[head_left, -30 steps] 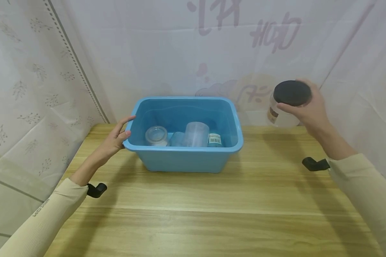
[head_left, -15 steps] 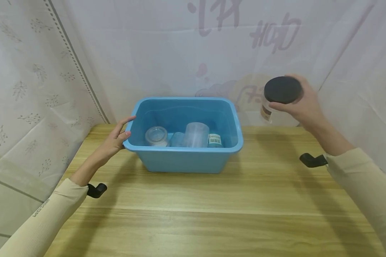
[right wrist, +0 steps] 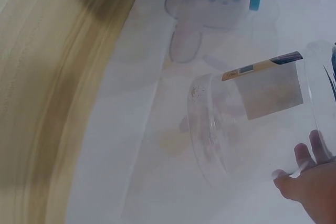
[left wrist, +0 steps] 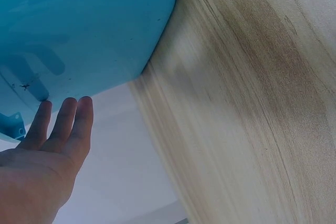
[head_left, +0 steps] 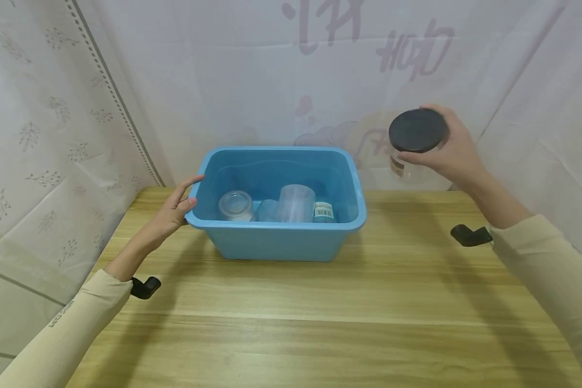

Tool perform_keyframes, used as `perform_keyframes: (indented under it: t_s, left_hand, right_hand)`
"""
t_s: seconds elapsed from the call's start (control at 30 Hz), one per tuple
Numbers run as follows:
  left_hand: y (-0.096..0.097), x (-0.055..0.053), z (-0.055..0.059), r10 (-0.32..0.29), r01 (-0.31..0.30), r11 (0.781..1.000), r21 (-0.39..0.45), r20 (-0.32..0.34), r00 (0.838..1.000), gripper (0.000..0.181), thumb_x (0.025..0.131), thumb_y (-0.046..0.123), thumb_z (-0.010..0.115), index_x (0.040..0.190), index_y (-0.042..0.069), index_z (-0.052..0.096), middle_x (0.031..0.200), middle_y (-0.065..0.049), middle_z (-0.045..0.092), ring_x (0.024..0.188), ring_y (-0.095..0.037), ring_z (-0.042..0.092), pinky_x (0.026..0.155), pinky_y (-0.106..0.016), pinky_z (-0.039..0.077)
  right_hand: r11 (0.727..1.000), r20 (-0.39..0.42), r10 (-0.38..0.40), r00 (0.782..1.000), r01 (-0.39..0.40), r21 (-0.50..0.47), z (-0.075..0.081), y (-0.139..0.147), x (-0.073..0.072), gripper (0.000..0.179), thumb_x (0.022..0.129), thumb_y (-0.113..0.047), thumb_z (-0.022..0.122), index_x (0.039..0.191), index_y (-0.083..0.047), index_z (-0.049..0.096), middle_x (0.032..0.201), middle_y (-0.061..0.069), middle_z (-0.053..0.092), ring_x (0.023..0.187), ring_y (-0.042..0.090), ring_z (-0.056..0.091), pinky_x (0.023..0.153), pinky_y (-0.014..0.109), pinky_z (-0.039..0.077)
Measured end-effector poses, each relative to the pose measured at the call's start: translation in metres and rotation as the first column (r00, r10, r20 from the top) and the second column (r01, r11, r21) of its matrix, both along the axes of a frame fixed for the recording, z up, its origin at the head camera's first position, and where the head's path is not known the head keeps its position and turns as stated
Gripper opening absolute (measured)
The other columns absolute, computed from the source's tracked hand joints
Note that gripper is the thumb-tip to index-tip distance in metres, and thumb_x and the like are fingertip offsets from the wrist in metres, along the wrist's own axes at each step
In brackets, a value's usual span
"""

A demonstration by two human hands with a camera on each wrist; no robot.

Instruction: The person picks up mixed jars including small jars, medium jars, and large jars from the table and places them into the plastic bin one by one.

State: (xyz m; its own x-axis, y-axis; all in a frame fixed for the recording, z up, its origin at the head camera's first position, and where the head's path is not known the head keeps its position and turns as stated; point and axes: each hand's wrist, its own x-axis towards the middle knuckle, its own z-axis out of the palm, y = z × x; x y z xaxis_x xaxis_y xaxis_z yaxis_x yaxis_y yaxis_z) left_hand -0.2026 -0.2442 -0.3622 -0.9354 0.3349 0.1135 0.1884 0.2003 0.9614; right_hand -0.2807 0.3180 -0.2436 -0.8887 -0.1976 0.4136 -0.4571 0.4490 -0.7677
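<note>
My right hand (head_left: pixel 453 143) grips a clear plastic jar (right wrist: pixel 268 124) around its black lid (head_left: pixel 418 130), held in the air to the right of the blue tub (head_left: pixel 276 242). A label (right wrist: pixel 273 90) wraps part of the jar's side; no contents show through the wall. At the tub's left end, my left hand (head_left: pixel 174 207) holds the rim, thumb and forefinger over the edge. Below the rim in the left wrist view, the other fingers (left wrist: pixel 81 124) lie along the tub's outer wall. Inside the tub are a lidded clear jar (head_left: pixel 236 205) and a frosted cylindrical container (head_left: pixel 296 203).
Also in the tub lie a small bluish clear container (head_left: pixel 267 210) and an item with a barcode label (head_left: pixel 324 210). The tub stands near the back of a wooden table (head_left: pixel 291 323). A printed curtain (head_left: pixel 252 81) hangs behind the table.
My right hand has carried the jar up and to the left, its lid tilting slightly. The left hand and the tub have stayed in place.
</note>
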Motion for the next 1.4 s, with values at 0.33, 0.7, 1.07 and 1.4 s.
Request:
perform_keyframes:
  t_s: [0.33,0.7,1.07,1.4]
  left_hand:
    - [-0.001,0.0,-0.001,0.003,-0.003,1.0,0.001,0.007,1.0,0.052,0.112,0.023,0.039,0.161,0.026,0.022,0.128,-0.035,0.05,0.1,-0.029,0.064,0.081,-0.031,0.054]
    - [0.0,0.0,0.001,0.006,-0.006,1.0,0.001,-0.005,1.0,0.051,0.113,0.024,0.038,0.161,0.025,0.022,0.126,-0.035,0.051,0.099,-0.029,0.065,0.081,-0.031,0.054]
    - [-0.001,-0.001,0.001,0.002,-0.002,1.0,-0.001,-0.011,1.0,0.051,0.113,0.023,0.038,0.162,0.026,0.022,0.123,-0.036,0.052,0.098,-0.03,0.066,0.08,-0.032,0.055]
    - [-0.001,0.001,0.001,0.007,-0.007,1.0,-0.002,-0.001,1.0,0.052,0.113,0.023,0.038,0.162,0.025,0.022,0.125,-0.035,0.052,0.099,-0.031,0.066,0.08,-0.032,0.054]
  right_hand:
    - [0.981,-0.156,0.062,0.986,-0.031,0.191,0.018,-0.026,0.003,0.097,0.066,0.006,0.092,0.149,-0.017,0.049,0.139,0.011,0.051,0.122,0.018,0.047,0.101,0.028,0.03]
    - [0.974,-0.179,0.108,0.978,-0.068,0.215,0.022,-0.041,0.004,0.097,0.065,0.008,0.091,0.148,-0.015,0.049,0.138,0.01,0.052,0.117,0.016,0.049,0.098,0.027,0.034]
    - [0.961,-0.231,0.122,0.965,-0.057,0.271,0.009,-0.03,-0.024,0.106,0.058,0.004,0.097,0.149,-0.018,0.049,0.137,0.004,0.055,0.12,0.015,0.049,0.099,0.027,0.034]
    - [0.905,-0.317,0.235,0.919,-0.088,0.416,0.015,-0.043,-0.027,0.107,0.053,-0.006,0.102,0.147,-0.014,0.052,0.141,0.008,0.055,0.129,0.029,0.045,0.106,0.05,0.034]
